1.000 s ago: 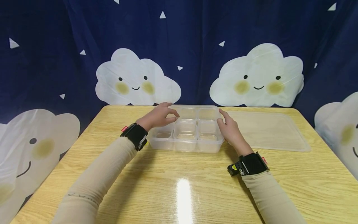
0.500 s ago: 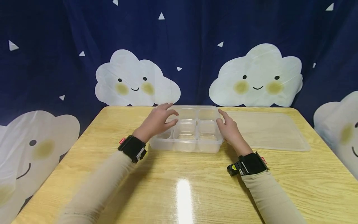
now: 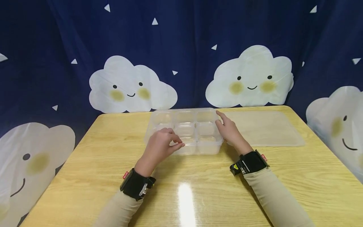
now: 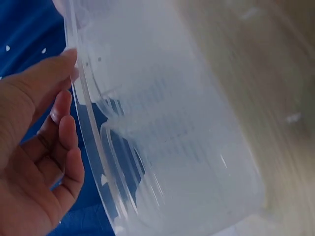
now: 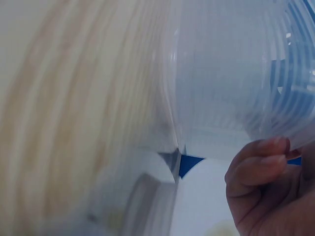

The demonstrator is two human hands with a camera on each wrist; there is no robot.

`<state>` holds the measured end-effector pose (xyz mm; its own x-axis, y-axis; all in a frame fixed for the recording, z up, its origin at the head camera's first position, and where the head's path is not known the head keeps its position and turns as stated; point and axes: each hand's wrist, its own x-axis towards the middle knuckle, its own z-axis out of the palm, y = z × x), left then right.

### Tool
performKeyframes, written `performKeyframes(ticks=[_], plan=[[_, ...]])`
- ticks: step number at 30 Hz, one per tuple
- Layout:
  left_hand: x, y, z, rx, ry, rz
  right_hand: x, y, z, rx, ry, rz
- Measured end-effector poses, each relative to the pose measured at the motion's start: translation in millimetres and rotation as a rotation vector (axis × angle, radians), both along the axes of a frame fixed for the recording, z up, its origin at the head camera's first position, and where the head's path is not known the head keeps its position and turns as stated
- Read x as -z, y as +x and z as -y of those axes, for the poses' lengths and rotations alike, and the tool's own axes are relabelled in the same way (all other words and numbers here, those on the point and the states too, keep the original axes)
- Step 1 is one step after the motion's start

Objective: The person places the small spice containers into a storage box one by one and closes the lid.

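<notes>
A dark blue curtain [image 3: 193, 41] printed with smiling clouds and small white triangles runs behind and around both sides of the wooden table [image 3: 85, 160]. Toward the left, a sleeved arm with a black wristband [image 3: 134, 184] reaches in; its left hand [image 3: 162, 143] is at the near rim of the box, covering part of the near-left compartment from above. The thumb and forefinger tips come together at that rim (whether they pinch it, I cannot tell), the other fingers loosely bent.

The clear plastic box [image 3: 208, 148] sits uncovered near the table's far edge, divided into two rows of three compartments. A bright glare [image 3: 186, 201] lies on the wood in front.

At the box's right end, the right hand [image 3: 232, 132] holds the rim, forefinger extended along it, other fingers curled against the outside. It stands between the box and a flat translucent lid [image 3: 265, 128] lying farther right, hiding a little of the lid's left side.
</notes>
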<state>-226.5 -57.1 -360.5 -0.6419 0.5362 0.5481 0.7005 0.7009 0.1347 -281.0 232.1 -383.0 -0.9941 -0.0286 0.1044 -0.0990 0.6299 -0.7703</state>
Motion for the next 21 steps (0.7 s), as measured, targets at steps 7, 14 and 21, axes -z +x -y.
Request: performKeyframes(ticks=[7, 14, 21], plan=[[2.1, 0.4, -12.0, -0.104, -0.008, 0.040, -8.1, 1.7, -14, -0.029, 0.018, 0.010], [3.7, -12.3, -20.3, -0.206, 0.048, 0.127, -17.9, 3.6, -29, -0.095, 0.126, 0.066], [6.6, -24.0, -22.0, -0.310, 0.081, 0.140, -16.3, 3.9, -38, -0.268, 0.256, 0.235]])
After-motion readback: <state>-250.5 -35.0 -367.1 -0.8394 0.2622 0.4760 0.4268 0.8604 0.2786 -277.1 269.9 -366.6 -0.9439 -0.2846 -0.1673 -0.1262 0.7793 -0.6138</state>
